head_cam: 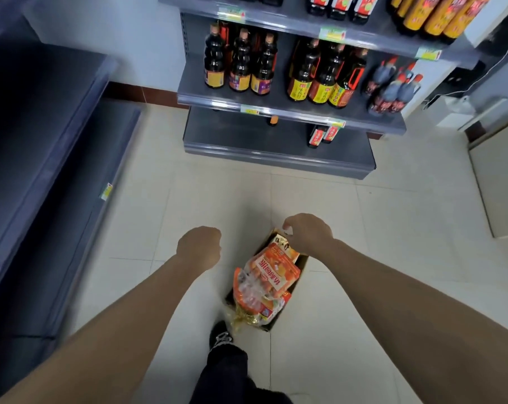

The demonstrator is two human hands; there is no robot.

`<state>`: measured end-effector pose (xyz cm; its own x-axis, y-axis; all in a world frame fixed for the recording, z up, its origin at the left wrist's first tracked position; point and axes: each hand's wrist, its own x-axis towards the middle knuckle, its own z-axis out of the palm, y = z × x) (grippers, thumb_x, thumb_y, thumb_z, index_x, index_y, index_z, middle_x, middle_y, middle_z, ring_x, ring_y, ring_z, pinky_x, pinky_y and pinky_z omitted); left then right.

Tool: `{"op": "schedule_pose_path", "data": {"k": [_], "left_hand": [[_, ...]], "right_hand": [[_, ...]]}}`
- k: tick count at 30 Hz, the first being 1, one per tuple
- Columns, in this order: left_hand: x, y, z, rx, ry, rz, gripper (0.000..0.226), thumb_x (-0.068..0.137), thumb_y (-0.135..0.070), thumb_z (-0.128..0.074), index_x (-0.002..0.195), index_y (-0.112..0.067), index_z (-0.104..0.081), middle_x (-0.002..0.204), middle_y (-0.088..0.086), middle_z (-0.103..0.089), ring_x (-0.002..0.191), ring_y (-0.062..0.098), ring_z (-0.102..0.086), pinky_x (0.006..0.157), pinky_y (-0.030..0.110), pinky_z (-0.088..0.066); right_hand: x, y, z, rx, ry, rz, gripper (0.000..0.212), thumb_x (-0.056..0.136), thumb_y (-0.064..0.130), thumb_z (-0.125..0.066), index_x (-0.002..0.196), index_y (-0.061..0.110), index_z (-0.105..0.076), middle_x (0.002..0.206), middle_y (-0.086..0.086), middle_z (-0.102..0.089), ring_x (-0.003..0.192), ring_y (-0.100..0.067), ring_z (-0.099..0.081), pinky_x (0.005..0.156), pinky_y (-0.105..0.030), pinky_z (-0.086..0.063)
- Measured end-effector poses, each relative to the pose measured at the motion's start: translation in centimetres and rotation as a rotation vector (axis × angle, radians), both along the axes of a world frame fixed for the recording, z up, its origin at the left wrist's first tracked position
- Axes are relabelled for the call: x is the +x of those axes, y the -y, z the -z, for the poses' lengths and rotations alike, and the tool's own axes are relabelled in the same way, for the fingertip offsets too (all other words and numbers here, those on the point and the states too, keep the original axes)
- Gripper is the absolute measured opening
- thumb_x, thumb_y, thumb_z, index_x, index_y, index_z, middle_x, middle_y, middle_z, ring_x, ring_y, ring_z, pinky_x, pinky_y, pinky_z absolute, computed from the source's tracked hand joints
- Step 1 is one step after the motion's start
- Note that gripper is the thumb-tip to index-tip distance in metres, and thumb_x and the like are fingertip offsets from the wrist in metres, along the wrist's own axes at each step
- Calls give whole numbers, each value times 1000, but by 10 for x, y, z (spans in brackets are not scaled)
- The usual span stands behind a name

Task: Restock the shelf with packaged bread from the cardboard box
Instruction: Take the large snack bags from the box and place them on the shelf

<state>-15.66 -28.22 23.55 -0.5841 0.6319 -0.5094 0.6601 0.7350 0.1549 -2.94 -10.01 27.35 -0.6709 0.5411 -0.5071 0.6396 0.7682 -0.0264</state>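
Over the floor's cardboard box of packaged bread, left hand curls empty; right hand curled, grip unclear.

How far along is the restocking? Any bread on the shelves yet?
Barely begun. Done: nothing visible; the shelf ahead holds only bottles, no bread. In hand: the right hand hovers with curled fingers at the far end of the box, whether gripping a pack I cannot tell; the left hand is curled and holds nothing. Left: the box is piled with bread packs, all to be shelved.
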Motion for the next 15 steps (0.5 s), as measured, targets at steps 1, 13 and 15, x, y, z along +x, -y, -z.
{"op": "schedule_pose_path", "data": {"k": [1, 13, 15], "left_hand": [[-1, -6, 8, -2, 5, -3, 22, 95, -16, -48, 111, -14, -62, 107, 1, -62, 90, 20, -54, 68, 26, -39], [26, -50, 88, -76, 135, -153, 30, 98, -19, -45, 125, -18, -56, 130, 1, -55, 120, 22, -51, 93, 30, -44], [36, -59, 102, -109, 154, -213, 30, 97, -16, -46, 125, -18, -57, 129, 1, -57, 119, 23, -53, 93, 32, -46]], "right_hand": [[-1, -6, 7, -5, 1, -2, 34, 92, 18, -54, 125, 26, -60, 131, 0, -57, 119, -23, -53, 88, -35, -49], [-21, -58, 90, -96, 128, -155, 32, 92, 16, -50, 120, 22, -64, 119, -2, -63, 109, -23, -58, 78, -33, -51], [-23, -67, 107, -110, 157, -214, 31, 92, 16, -51, 120, 20, -63, 118, -3, -62, 107, -24, -59, 77, -33, -51]]}}
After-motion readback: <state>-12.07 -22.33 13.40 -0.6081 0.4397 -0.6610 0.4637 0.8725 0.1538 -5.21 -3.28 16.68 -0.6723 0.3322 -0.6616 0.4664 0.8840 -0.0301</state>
